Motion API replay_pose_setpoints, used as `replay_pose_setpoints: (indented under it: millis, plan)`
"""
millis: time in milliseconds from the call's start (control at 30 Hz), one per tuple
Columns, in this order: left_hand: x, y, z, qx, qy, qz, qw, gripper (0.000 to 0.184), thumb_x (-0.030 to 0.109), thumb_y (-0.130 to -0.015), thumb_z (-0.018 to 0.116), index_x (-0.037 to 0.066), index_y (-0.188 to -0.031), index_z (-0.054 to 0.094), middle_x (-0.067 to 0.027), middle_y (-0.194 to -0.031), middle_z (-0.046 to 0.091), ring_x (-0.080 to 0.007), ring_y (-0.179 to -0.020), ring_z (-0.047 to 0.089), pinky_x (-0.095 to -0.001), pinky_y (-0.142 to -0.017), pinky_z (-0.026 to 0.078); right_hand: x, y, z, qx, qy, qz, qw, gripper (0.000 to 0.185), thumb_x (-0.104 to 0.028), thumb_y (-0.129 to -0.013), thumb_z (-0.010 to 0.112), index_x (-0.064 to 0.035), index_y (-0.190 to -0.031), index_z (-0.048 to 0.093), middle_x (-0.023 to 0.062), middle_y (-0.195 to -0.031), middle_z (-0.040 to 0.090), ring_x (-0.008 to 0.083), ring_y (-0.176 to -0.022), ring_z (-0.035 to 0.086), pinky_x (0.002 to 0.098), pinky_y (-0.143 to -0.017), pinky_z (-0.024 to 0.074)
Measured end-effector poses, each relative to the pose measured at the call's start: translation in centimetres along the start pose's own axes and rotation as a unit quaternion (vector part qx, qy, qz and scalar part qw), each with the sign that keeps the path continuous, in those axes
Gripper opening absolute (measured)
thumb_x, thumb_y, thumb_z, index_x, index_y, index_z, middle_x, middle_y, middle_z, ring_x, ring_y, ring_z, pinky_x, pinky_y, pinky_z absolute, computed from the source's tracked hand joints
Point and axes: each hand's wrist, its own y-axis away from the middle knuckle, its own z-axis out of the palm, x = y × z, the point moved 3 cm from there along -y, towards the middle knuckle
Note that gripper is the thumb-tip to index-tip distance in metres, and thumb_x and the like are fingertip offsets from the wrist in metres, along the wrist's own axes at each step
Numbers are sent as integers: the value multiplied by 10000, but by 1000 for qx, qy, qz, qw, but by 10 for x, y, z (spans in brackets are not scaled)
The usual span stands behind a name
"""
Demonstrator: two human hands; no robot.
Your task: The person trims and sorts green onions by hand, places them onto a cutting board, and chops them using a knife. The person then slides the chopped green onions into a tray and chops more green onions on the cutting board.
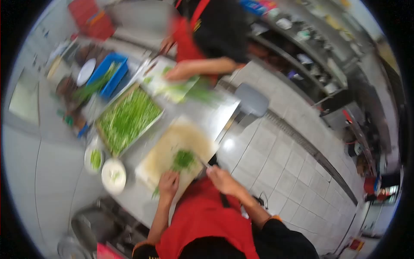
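Observation:
My right hand [220, 179] is closed round the handle of a knife [202, 162], whose blade points to the chopped green herbs [184, 159]. Those herbs lie in a small heap on a worn, pale cutting board [161, 144]. On the near edge of the board my left hand [168, 183] has its fingers curled, beside the heap. A few green stalks [155, 192] stick out past that hand, which seems closed on them; its fingertips are blurred.
A large tray of cut greens [128, 121] stands left of the board, with two white bowls [114, 183] near it. Behind is a blue basket [115, 75] with long greens. Across the metal table, a co-worker's hand [181, 71] is over another board. A grey bin [251, 100] stands beyond the table's right end.

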Motion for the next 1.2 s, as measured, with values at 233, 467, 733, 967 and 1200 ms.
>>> replay_pose_setpoints:
  millis: [233, 467, 733, 967, 1200]
  plan:
    - [5, -4, -4, 22, 11, -41, 999, 147, -14, -725, 777, 34, -848, 711, -117, -911, 692, -302, -900, 668, -396, -812, 548, -32, 1, 48, -93, 143, -14, 985, 323, -263, -1053, 365, 48, -1002, 439, 356, -733, 592, 544, -748, 593, 595, -656, 463]
    - [5, -2, -4, 38, 25, -36, 998, 183, -27, -701, 802, 41, -852, 727, -91, -906, 702, -270, -903, 685, -364, -780, 568, -20, -3, 61, -79, 210, -40, 974, 334, -293, -1045, 377, 28, -1018, 463, 304, -722, 635, 526, -687, 619, 598, -621, 504]
    - [7, -10, -5, 20, 20, -35, 999, 200, -30, -713, 781, 40, -888, 710, -79, -910, 679, -268, -902, 667, -355, -799, 560, -16, -8, 59, -63, 256, -69, 962, 318, -302, -1034, 410, 0, -964, 478, 255, -691, 644, 480, -645, 640, 580, -564, 513]
    - [7, -10, -4, 16, 30, -22, 999, 200, -47, -721, 765, 29, -897, 706, -85, -917, 669, -277, -893, 660, -365, -791, 557, -20, -5, 58, -73, 270, -47, 959, 319, -307, -1034, 411, -3, -965, 477, 251, -683, 641, 469, -650, 647, 572, -559, 517]
    - [13, -8, -8, 1, 20, -32, 999, 193, -45, -723, 763, 24, -896, 710, -90, -906, 668, -283, -889, 658, -365, -770, 550, -16, -9, 74, -57, 282, -71, 955, 271, -267, -1033, 419, -9, -967, 467, 246, -677, 643, 457, -636, 646, 554, -560, 521]
